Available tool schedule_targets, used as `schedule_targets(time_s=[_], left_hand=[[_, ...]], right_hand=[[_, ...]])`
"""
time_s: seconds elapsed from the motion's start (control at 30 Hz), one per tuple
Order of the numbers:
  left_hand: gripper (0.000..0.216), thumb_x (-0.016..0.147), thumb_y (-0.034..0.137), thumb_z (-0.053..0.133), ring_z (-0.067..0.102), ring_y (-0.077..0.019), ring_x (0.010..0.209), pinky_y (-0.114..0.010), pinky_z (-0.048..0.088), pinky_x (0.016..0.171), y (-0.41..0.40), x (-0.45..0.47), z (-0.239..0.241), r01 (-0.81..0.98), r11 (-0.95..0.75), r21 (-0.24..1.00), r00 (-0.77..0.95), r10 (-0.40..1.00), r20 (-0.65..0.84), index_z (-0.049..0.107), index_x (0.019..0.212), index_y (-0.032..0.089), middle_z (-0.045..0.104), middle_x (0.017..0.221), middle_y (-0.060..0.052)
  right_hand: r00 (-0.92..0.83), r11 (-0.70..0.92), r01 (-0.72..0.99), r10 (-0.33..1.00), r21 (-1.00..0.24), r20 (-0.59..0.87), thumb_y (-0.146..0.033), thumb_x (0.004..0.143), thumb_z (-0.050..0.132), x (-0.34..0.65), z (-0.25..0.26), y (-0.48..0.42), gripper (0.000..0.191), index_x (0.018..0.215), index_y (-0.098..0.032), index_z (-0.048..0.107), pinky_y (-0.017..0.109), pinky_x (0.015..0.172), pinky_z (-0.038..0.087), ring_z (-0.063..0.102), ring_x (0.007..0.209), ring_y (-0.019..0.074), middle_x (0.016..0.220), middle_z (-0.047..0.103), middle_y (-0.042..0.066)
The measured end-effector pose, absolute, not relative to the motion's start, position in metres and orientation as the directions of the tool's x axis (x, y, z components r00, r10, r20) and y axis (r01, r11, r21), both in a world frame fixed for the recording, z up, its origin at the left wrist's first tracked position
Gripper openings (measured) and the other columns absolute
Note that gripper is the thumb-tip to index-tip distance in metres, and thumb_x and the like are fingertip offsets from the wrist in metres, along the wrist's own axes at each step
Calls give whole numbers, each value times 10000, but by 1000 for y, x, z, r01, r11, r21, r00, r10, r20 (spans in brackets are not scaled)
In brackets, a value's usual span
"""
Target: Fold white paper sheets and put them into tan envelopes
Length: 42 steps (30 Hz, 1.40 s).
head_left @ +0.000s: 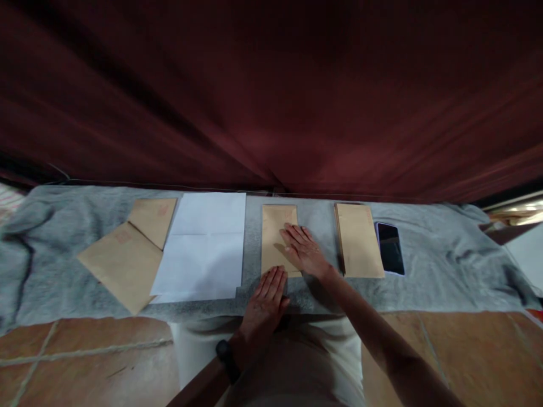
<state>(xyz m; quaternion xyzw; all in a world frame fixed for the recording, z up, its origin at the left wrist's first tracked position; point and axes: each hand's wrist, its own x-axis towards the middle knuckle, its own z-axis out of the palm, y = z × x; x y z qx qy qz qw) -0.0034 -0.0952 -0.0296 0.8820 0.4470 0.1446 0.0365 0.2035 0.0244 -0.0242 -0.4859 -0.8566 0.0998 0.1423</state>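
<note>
A brown paper envelope (274,234) lies flat in front of me on a grey cloth. My left hand (268,295) rests with outstretched fingers on its near left edge. Across its right side lies my right hand (303,249), palm down and fingers spread. Faint red print shows near the envelope's upper right corner, just above my right fingers. Part of the near edge is hidden under my left fingertips. Neither hand grips anything.
White sheets (207,243) with a crease lie to the left, beside two larger-looking brown envelopes (127,265). On the right sit a stack of brown envelopes (361,243) and a phone (391,249). The grey cloth (445,254) covers the surface; a dark red curtain (271,102) hangs behind.
</note>
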Motion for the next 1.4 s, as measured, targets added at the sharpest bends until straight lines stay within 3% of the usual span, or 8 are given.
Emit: schedule_targets(time_s=[0.23,0.4,0.5,0.87,1.23,1.4], left_hand=[[576,1001,286,512,356,-273,1516,-441,406,1202,-95,-4,-22,778,-590,217,556,807,200,404,1537,105,449,1593,-137],[573,1015,344,508,435,-276,1470,-443,443,1172,-97,-4,-27,777,-589,223,552,807,209,412,1527,107,505,1551,-147],[564,1020,345,497,455,-279,1457,-450,446,1169,-97,-4,-31,771,-593,231,550,804,226,416,1527,111,530,1530,-152],[696,1014,292,493,363,-275,1511,-460,433,1181,-96,-6,-30,761,-603,241,558,797,233,203,1624,124,415,1612,-144],[658,1022,323,488,393,-277,1495,-450,443,1174,-96,-5,-31,771,-605,198,561,793,237,264,1606,117,418,1610,-143],[627,1017,310,490,405,-273,1489,-459,436,1178,-96,-4,-27,773,-592,228,547,804,232,305,1593,144,445,1595,-140]], right_hand=[[-482,508,808,861,-299,161,-348,1068,412,197,-18,72,536,1587,-222,357,523,1289,206,305,1540,233,1651,343,68],[-777,772,548,612,-321,146,-393,1065,455,185,-13,39,520,1562,-251,397,428,1303,212,276,1547,162,1651,351,6],[-824,807,497,554,-320,118,-386,1065,470,183,-16,26,497,1549,-295,409,408,1305,210,269,1546,128,1649,348,-32],[-744,747,625,658,-225,117,-371,1069,457,182,-17,89,516,1564,-245,382,424,1307,195,267,1548,141,1661,308,0],[-684,702,682,711,-203,163,-386,1065,453,183,-25,115,541,1560,-174,397,460,1296,207,297,1542,208,1648,337,78],[-715,739,628,671,-241,194,-422,1059,465,187,-22,75,556,1565,-207,386,422,1291,232,347,1518,169,1633,382,57]])
